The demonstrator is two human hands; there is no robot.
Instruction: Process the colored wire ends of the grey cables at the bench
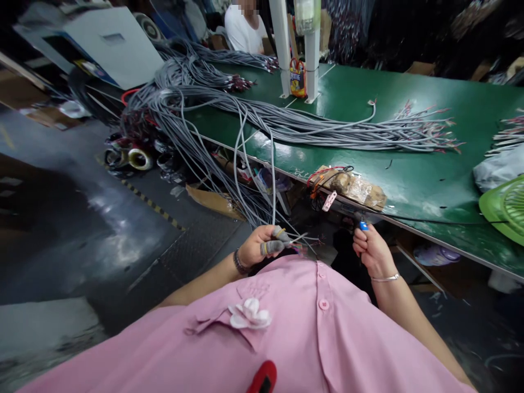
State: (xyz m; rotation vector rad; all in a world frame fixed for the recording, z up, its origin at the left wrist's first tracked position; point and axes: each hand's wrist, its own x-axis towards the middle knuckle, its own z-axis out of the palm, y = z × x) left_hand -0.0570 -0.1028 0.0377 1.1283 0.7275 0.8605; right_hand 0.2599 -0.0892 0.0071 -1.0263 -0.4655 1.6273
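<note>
My left hand point(262, 244) is closed in a pinch on the end of a grey cable point(273, 180) that hangs down from the green table point(409, 169). Grey finger cots cover its thumb and forefinger, and thin coloured wires stick out past them. My right hand point(370, 246) is closed in a fist round a small tool with a blue tip point(363, 225), just below the table's edge. The two hands are apart, both above my pink shirt point(286, 327).
A large bundle of grey cables point(311, 128) lies across the table and spills over its left end. A wrapped brown block with red wires point(352, 185) sits at the table edge, a green fan point(507, 207) at right. Tape rolls point(139, 158) lie below. A person in white point(243, 30) sits beyond.
</note>
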